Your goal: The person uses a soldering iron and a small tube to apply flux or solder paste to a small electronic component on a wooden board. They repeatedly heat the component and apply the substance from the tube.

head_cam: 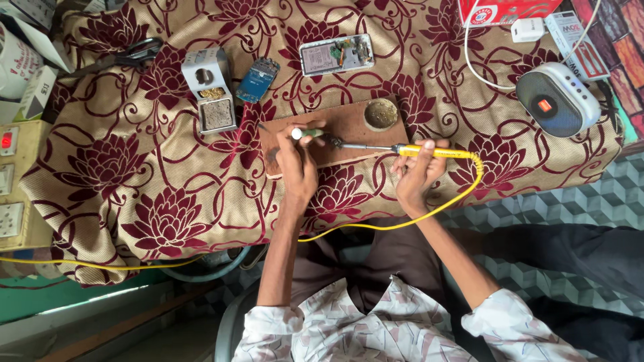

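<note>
My right hand (pixel 417 171) grips the yellow handle of a soldering iron (pixel 429 151), whose metal tip points left over a brown wooden board (pixel 349 124). My left hand (pixel 297 159) rests on the board and pinches a small green part with a white end (pixel 303 133), right where the iron's tip meets it. A yellow cord (pixel 429 211) runs from the iron's handle down past my lap and off to the left.
A round tin (pixel 380 114) sits in the board's corner. Farther back lie an opened phone (pixel 337 54), a blue circuit board (pixel 257 78) and a grey iron stand (pixel 210 90). Scissors (pixel 127 57) lie far left, a speaker (pixel 555 99) right, power sockets (pixel 10 181) at the left edge.
</note>
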